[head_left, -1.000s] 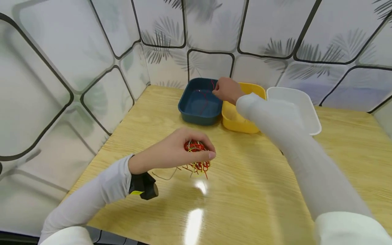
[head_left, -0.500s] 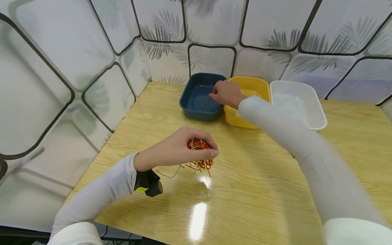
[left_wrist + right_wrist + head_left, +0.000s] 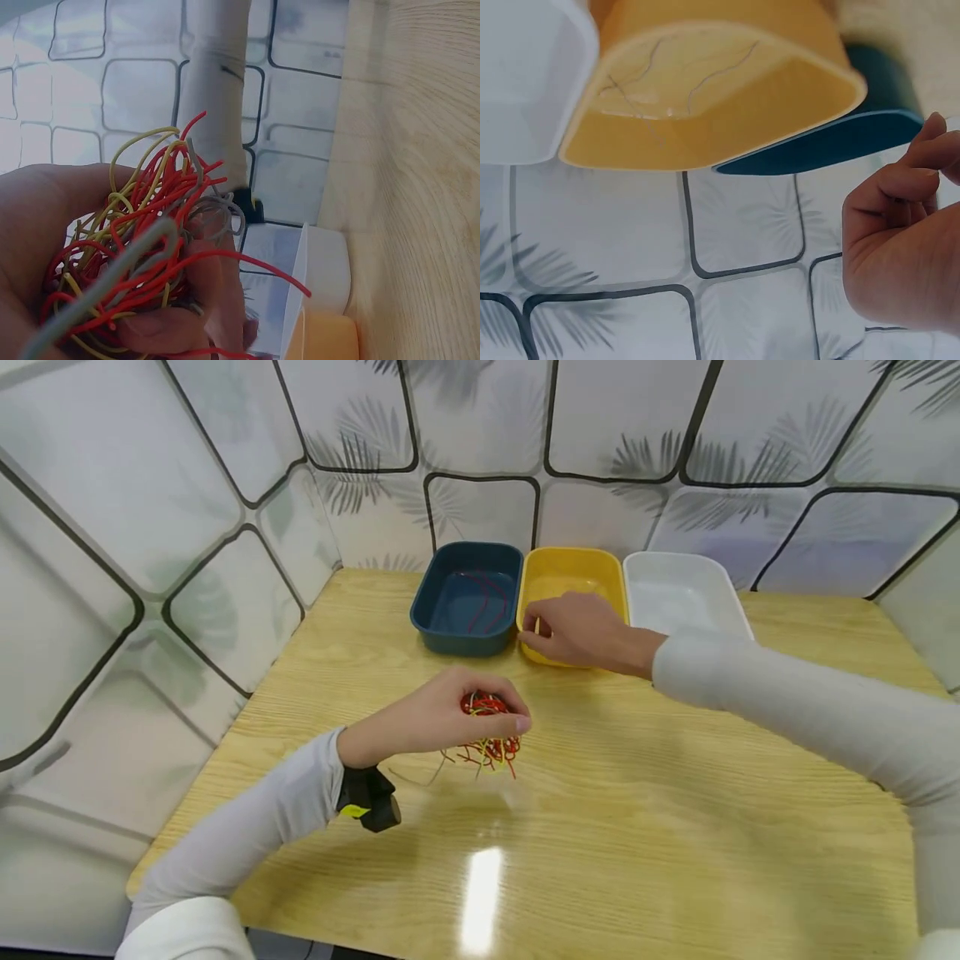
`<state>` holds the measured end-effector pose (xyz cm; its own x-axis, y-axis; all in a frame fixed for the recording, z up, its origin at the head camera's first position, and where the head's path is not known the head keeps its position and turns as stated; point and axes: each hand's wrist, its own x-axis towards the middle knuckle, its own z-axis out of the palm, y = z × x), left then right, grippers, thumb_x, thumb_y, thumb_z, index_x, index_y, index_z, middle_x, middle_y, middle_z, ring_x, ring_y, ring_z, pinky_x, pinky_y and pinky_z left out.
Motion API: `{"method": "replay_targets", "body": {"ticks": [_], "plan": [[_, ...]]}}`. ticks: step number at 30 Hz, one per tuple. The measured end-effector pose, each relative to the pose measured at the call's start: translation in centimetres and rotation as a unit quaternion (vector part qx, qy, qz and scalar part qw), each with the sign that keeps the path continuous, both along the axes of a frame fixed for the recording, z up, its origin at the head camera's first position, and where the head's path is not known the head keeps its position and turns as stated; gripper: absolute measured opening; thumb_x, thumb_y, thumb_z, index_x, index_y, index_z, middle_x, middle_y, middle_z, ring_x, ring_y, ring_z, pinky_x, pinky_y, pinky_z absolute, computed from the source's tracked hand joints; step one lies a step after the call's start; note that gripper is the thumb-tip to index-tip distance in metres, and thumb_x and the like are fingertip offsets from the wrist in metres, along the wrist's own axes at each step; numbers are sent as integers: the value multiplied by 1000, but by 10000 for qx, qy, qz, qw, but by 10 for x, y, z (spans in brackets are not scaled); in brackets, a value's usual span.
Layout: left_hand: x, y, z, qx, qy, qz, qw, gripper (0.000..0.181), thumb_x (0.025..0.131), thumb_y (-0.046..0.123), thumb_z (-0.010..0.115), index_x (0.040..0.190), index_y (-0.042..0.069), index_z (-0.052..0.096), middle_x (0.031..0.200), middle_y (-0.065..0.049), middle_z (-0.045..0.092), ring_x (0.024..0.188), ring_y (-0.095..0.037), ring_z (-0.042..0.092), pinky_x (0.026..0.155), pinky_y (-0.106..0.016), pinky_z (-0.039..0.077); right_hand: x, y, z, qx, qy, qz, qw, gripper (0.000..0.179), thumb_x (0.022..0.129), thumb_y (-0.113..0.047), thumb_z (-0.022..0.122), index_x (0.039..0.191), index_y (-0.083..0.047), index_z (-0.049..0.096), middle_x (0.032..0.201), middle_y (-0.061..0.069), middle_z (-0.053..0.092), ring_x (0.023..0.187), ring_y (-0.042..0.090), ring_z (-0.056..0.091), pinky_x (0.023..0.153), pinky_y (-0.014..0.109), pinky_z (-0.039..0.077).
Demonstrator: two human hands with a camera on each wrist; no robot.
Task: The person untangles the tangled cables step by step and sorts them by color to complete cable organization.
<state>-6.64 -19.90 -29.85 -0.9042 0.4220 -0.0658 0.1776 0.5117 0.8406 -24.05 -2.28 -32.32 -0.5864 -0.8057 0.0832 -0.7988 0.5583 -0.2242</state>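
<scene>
A tangle of thin red, yellow and grey wires (image 3: 142, 247) is in my left hand (image 3: 442, 714), which grips it over the near-middle of the table. Loose ends stick out below the fingers, and one grey strand trails left. My right hand (image 3: 581, 628) is over the front of the yellow bin (image 3: 573, 553), fingers loosely curled. Nothing shows between those fingers in the right wrist view. Left of it, the dark blue bin (image 3: 465, 646) holds a few red wires (image 3: 487, 602). Thin greyish wires (image 3: 720, 73) lie inside the yellow bin.
A white bin (image 3: 682, 593) stands right of the yellow one, so the three bins form a row along the back wall (image 3: 480, 514). The wooden table (image 3: 600, 827) ends at its near edge. A black wrist device (image 3: 371, 802) sits under my left wrist.
My right hand has drawn back from the blue bin, toward me and over the yellow bin. Red wires lie in the blue bin. My left hand still grips the tangle; the head view has shifted slightly.
</scene>
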Motion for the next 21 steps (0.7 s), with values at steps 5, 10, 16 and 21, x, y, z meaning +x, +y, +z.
{"method": "replay_targets", "body": {"ticks": [5,10,16,21], "plan": [[-6,6,-2,183,-45,109,9998,17,93,35,73,109,28,73,100,6,73,89,-15,65,80,-34,55,37,43,16,-138,-186,-139,9996,17,100,-37,61,108,-23,66,89,-3,74,61,13,58,60,31,48],[-9,12,-7,293,23,80,9995,39,87,31,80,122,25,65,112,1,68,93,-17,66,81,-34,58,79,82,34,-768,601,416,9944,16,96,-27,69,109,-19,64,86,-7,74,51,2,42,47,22,38],[-12,24,-7,416,34,-208,9989,51,85,27,81,130,22,59,110,-1,65,90,-18,66,79,-33,59,119,113,41,-1258,1334,961,9783,15,93,-28,70,108,-25,66,81,-21,67,53,-10,32,46,13,29],[-9,35,-3,356,118,-382,9986,51,85,28,82,129,21,59,112,0,65,94,-14,66,83,-30,59,140,124,40,-1296,1582,1086,9728,38,106,-49,37,110,-25,65,83,-23,66,53,-12,31,47,12,28]]}}
